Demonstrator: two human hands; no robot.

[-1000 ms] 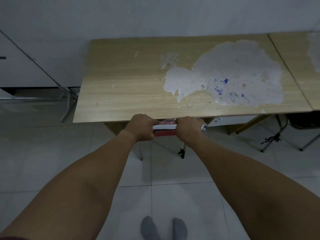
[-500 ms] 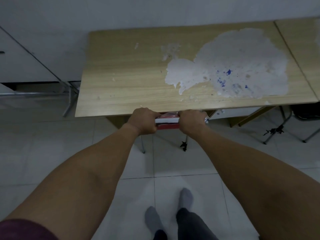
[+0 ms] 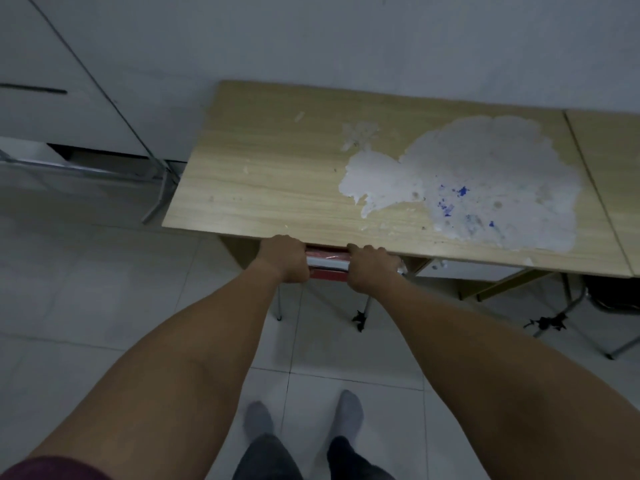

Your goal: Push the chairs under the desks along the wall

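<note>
A wooden desk (image 3: 277, 174) with a large patch of peeled white surface stands against the wall. A chair with a red back (image 3: 327, 268) sits almost fully beneath it; only the top rail and two thin legs show below the front edge. My left hand (image 3: 284, 259) and my right hand (image 3: 370, 271) both grip the chair's top rail, side by side, right at the desk's front edge. The seat is hidden under the desk.
A second wooden desk (image 3: 613, 174) adjoins on the right, with a black chair (image 3: 613, 296) and metal legs under it. A slanted metal frame (image 3: 159, 195) stands at the left by white cabinets. My socked feet (image 3: 301, 417) are on the tiled floor.
The chair back has gone a little further under the desk edge. My feet have come level, and the view has shifted left and tilted.
</note>
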